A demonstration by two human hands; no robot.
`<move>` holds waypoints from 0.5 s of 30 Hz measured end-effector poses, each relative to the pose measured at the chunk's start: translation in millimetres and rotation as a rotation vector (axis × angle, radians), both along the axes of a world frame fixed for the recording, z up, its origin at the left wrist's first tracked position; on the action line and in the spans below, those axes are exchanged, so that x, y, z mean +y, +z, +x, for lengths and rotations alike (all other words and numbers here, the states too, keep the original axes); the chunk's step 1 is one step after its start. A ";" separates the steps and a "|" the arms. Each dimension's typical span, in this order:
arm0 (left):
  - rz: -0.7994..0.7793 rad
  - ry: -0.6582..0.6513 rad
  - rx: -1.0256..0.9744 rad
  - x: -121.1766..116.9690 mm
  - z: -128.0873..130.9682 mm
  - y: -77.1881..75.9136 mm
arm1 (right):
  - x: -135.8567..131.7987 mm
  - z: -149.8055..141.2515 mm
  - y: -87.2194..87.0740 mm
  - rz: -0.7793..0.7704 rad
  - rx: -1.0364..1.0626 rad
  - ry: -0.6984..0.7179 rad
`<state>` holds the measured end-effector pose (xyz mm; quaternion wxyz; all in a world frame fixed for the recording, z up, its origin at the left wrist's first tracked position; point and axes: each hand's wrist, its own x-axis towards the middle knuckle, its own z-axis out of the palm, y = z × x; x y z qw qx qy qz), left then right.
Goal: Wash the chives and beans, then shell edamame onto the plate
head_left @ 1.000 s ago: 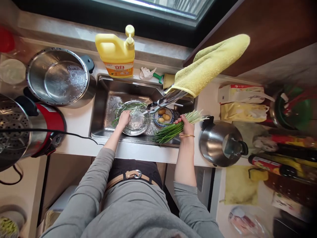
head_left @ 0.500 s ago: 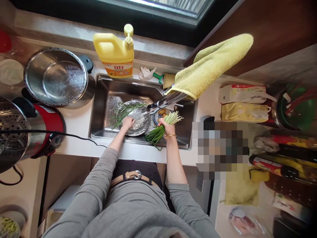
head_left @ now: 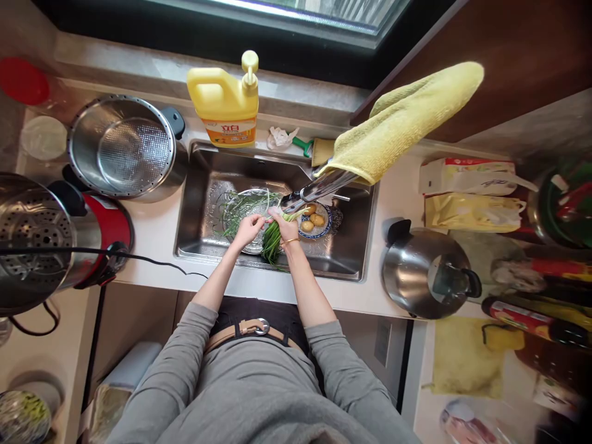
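Note:
My right hand is closed round a bunch of garlic chives, its green leaves hanging down and its pale stalk ends pointing up and right. My left hand is beside it, finger and thumb pinched at the pale stalks under the tap. Below both hands a metal basin stands in the sink, with loose green chives lying over its left side. The hands hide part of the basin. Right of them, a blue-rimmed plate holds several potatoes.
A yellow towel drapes over the tap's upper part. Behind the steel sink stand a yellow detergent jug and a green-handled brush. On the left are a steel pot and a red cooker; on the right, a steel kettle.
My right hand has brought the chive bunch left, over the basin and close to my left hand. My left hand has moved slightly right and now meets the stalks. More of the potato plate shows.

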<state>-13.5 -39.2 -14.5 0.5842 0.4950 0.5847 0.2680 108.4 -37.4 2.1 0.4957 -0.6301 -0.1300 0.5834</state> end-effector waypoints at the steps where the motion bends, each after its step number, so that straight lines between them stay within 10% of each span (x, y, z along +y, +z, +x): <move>1: 0.013 -0.026 0.041 -0.6 -0.7 4.3 | 0.9 -2.9 0.0 0.010 0.003 0.006; 15: 0.152 -0.486 0.538 -4.4 -10.3 45.0 | 0.7 -0.5 -5.0 -0.048 0.014 0.057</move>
